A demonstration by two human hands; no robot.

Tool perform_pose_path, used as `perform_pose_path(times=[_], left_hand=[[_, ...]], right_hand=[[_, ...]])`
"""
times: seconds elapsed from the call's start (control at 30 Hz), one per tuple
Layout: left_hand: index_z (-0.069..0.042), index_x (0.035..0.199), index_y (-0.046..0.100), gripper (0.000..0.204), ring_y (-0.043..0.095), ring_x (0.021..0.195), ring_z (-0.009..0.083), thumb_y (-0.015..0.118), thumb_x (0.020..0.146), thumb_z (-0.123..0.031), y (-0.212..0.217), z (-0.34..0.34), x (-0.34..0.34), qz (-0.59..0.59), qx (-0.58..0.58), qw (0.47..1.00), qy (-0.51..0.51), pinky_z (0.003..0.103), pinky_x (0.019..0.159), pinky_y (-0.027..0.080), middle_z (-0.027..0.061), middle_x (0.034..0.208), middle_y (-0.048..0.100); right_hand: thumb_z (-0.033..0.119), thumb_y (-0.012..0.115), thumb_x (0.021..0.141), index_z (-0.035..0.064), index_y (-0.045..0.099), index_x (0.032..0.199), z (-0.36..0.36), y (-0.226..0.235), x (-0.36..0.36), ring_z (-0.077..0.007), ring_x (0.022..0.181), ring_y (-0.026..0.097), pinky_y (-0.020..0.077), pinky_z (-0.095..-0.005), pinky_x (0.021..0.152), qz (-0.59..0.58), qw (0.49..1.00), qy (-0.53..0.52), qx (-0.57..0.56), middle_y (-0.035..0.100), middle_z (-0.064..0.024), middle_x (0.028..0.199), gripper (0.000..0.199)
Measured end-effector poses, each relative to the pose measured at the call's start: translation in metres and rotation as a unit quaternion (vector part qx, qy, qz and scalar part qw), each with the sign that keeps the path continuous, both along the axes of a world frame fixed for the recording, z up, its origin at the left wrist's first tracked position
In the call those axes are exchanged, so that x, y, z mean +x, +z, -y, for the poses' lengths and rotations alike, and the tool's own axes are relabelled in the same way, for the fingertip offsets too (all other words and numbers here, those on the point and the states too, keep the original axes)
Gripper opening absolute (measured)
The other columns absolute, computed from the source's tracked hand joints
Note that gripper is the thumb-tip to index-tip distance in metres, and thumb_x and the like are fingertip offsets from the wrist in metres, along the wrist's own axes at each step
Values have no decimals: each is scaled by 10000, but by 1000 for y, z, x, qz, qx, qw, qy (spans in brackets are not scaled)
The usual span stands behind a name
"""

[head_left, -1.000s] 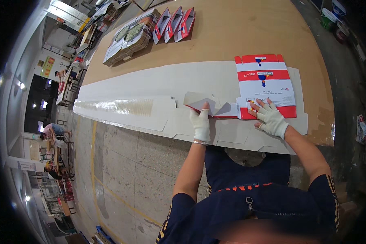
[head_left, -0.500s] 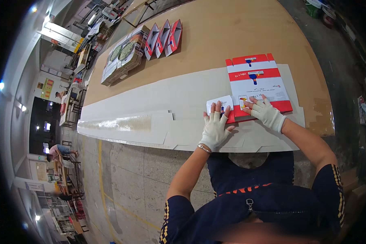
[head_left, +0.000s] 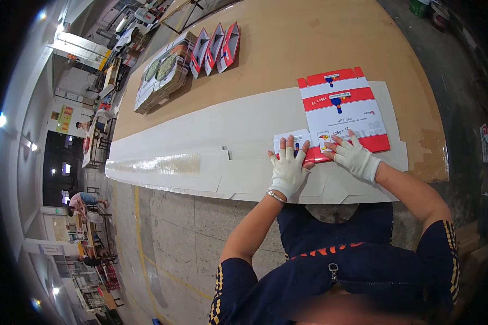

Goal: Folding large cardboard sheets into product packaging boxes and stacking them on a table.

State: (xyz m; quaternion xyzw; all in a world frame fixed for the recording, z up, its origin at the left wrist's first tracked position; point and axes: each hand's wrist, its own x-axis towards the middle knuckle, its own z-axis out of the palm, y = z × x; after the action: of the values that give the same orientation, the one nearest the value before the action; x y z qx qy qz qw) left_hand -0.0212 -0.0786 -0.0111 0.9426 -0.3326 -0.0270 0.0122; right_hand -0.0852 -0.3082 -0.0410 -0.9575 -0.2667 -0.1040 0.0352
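Observation:
A flat red-and-white printed carton (head_left: 347, 115) lies on pale cardboard at the right of the table, its small white side flap (head_left: 283, 141) sticking out to the left. My left hand (head_left: 288, 174), in a white glove with bare fingertips, rests spread over that flap and the carton's near left corner. On the near edge of the main panel lies my right hand (head_left: 359, 161), gloved the same way, fingers stretched out. Both hands press flat and grip nothing. The left palm and fingers hide part of the flap.
Long pale cardboard sheets (head_left: 195, 143) with a strip of clear tape cover the table's near side. Beyond them, on the brown tabletop (head_left: 287, 43), stand a plastic-wrapped bundle (head_left: 165, 73) and three part-folded red-and-white cartons (head_left: 229, 49). Other people (head_left: 81, 201) work far to the left.
My right hand has slid slightly toward me, baring more of the printed panel. My left hand stays on the flap with its fingers barely shifted. The view has tilted a little.

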Motion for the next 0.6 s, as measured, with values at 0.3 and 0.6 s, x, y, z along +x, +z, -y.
perform_pose_path(times=[0.3, 0.6], left_hand=[[-209, 1311, 456, 664, 159, 1326, 376, 667, 727, -444, -1, 9, 18, -101, -102, 988, 56, 647, 1022, 71, 168, 1372, 303], [-139, 1053, 638, 413, 326, 1235, 345, 633, 756, -426, 4, 34, 89, -90, -166, 974, 127, 554, 1044, 135, 164, 1246, 479]], right_hand=[[109, 544, 749, 125, 448, 1307, 4, 17, 0, -295, 1348, 260, 96, -616, 1056, -122, 989, 11, 83, 387, -87, 1395, 566], [162, 581, 782, 20, 606, 1009, 1, 56, -26, -282, 935, 573, 454, -375, 766, -36, 979, -25, 197, 608, -120, 994, 269]])
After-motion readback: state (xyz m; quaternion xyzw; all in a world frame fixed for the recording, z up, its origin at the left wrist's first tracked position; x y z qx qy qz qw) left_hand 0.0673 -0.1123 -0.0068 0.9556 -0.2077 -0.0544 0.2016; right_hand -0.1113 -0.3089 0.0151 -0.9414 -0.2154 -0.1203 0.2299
